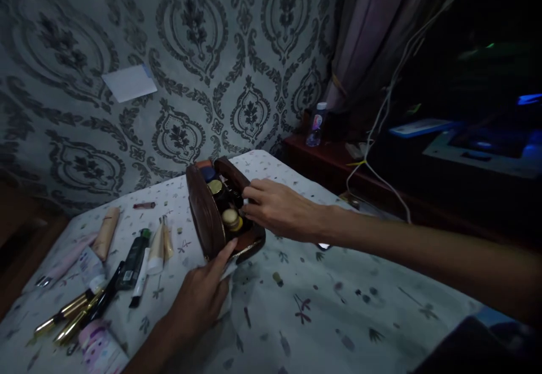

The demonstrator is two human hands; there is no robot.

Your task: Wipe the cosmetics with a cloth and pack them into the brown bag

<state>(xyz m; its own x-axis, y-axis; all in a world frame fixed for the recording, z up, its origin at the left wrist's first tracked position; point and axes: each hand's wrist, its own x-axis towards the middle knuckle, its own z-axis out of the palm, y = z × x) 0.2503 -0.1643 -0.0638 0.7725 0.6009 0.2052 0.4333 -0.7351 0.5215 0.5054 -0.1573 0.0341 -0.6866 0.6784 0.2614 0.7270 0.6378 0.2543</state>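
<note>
A brown cosmetic bag [206, 210] lies unzipped on the patterned sheet, with a round gold-lidded jar [215, 187], a pale round container [230, 218] and darker items inside. My right hand [275, 207] reaches over its right side, fingertips pinched at the opening; what they hold is too hidden to name. My left hand [201, 292] is at the near end of the bag, its index finger stretched onto the zipped rim and the other fingers curled. A thin white tissue-like piece [229, 275] shows beneath these fingers, apparently held by them.
Left on the bed sheet [292, 289] lie several tubes, a dark green bottle [134, 259], gold-and-black sticks [78, 320] and a pink-capped bottle [99, 347]. A water bottle [315, 125] stands on a dark red ledge [298, 145]. White cables [383, 114] hang at right.
</note>
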